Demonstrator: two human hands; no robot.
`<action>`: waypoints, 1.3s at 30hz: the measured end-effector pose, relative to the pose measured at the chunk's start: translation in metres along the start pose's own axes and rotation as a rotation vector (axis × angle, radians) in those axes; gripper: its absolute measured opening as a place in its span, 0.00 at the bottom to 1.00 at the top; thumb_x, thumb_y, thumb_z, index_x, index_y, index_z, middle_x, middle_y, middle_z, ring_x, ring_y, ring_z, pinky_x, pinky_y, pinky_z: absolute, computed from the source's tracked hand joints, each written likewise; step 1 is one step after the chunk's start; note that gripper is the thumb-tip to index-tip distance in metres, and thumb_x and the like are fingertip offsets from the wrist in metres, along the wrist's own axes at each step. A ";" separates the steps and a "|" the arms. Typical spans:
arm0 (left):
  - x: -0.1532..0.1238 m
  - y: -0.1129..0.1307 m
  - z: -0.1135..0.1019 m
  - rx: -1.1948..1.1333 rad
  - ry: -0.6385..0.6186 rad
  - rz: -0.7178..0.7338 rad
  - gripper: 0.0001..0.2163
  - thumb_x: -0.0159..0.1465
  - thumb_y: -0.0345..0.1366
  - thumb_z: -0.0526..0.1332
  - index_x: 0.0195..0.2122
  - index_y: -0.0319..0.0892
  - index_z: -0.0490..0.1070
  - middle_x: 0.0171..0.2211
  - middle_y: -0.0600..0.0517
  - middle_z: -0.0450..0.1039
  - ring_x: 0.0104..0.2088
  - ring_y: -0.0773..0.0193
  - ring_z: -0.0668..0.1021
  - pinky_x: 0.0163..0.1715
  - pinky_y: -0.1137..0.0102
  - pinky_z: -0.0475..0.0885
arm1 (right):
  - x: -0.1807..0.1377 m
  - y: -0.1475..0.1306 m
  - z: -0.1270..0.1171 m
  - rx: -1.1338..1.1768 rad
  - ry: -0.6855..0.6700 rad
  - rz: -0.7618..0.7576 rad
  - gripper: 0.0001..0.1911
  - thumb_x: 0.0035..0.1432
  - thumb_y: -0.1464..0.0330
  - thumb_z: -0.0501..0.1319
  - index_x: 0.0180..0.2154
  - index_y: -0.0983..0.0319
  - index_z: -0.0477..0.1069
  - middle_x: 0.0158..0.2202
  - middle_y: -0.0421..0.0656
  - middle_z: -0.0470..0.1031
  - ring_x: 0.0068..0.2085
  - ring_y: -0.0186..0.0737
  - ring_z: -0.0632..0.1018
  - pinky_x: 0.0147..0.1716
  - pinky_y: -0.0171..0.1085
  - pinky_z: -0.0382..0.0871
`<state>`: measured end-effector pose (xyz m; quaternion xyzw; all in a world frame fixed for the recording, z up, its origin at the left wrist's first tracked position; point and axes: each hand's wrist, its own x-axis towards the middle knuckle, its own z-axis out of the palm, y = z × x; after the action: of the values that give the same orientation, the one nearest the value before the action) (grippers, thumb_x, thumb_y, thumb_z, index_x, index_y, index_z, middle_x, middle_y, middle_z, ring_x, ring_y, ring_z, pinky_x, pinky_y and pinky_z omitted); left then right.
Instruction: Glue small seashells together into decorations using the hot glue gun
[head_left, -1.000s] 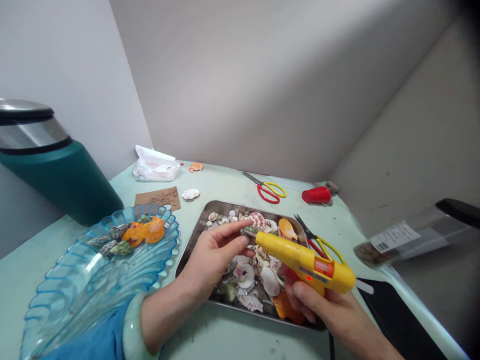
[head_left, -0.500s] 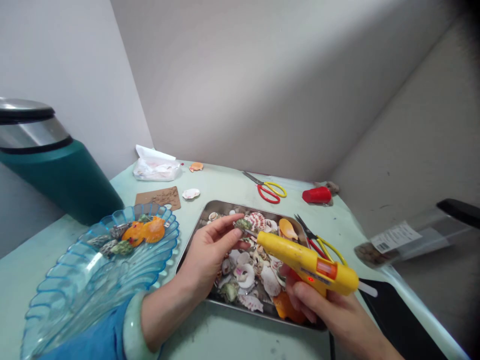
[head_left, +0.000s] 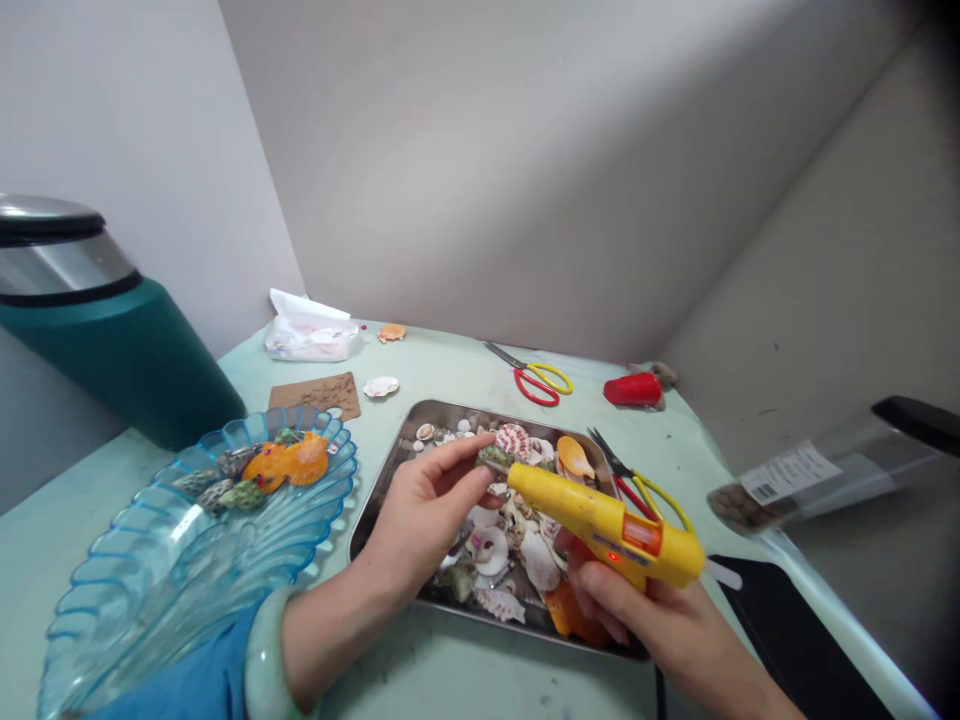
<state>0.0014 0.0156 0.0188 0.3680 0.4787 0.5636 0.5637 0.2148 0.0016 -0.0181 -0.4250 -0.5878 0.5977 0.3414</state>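
Between the fingertips of my left hand [head_left: 431, 505] is a small greenish, bumpy snail shell [head_left: 493, 455]. My right hand [head_left: 626, 600] is wrapped round the grip of a yellow hot glue gun [head_left: 600, 520], whose red light is lit and whose clear glue stick pokes out at the back. The gun's metal nozzle points left and meets or nearly meets the shell; I cannot tell whether it touches. Beneath both hands lies a metal tray [head_left: 386, 480] full of mixed seashells, among them white scallops and an orange shell [head_left: 575, 457].
To the left, a blue clear plate [head_left: 255, 570] bears orange and greenish shells, by a green flask [head_left: 135, 350]. Two pairs of scissors [head_left: 536, 385] [head_left: 637, 490], a red object [head_left: 634, 390], a brown card [head_left: 315, 393] and a plastic bag [head_left: 311, 335] lie around the tray.
The glue gun and my right hand have shifted slightly left. The shell in my left fingers has turned or moved a little to the right.
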 end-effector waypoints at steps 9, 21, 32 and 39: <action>-0.001 -0.001 -0.003 -0.066 -0.081 0.004 0.18 0.53 0.32 0.68 0.46 0.42 0.75 0.41 0.49 0.79 0.29 0.68 0.79 0.33 0.73 0.73 | 0.000 -0.011 0.007 0.055 0.052 0.061 0.19 0.54 0.51 0.62 0.34 0.62 0.72 0.20 0.36 0.65 0.20 0.29 0.61 0.22 0.34 0.58; 0.000 0.002 0.000 -0.093 -0.045 -0.038 0.18 0.51 0.33 0.70 0.44 0.39 0.76 0.37 0.51 0.79 0.26 0.70 0.78 0.29 0.75 0.74 | 0.002 -0.012 0.008 0.110 0.032 0.023 0.20 0.54 0.52 0.62 0.37 0.64 0.72 0.18 0.35 0.63 0.19 0.28 0.61 0.21 0.33 0.60; 0.001 -0.002 -0.004 -0.107 -0.051 -0.012 0.15 0.52 0.33 0.69 0.42 0.41 0.77 0.36 0.51 0.79 0.26 0.71 0.77 0.30 0.75 0.73 | 0.004 -0.012 0.006 0.112 0.031 -0.009 0.18 0.56 0.53 0.61 0.34 0.62 0.69 0.16 0.34 0.60 0.17 0.27 0.60 0.17 0.30 0.58; 0.001 -0.002 -0.002 -0.095 -0.067 0.012 0.16 0.52 0.33 0.69 0.43 0.41 0.76 0.34 0.52 0.78 0.26 0.71 0.76 0.27 0.75 0.72 | 0.004 -0.018 0.011 0.104 0.067 0.040 0.21 0.53 0.52 0.63 0.35 0.63 0.69 0.17 0.34 0.62 0.17 0.27 0.60 0.19 0.31 0.60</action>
<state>0.0003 0.0158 0.0162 0.3626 0.4301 0.5762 0.5929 0.2013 0.0020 -0.0012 -0.4380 -0.5354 0.6199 0.3704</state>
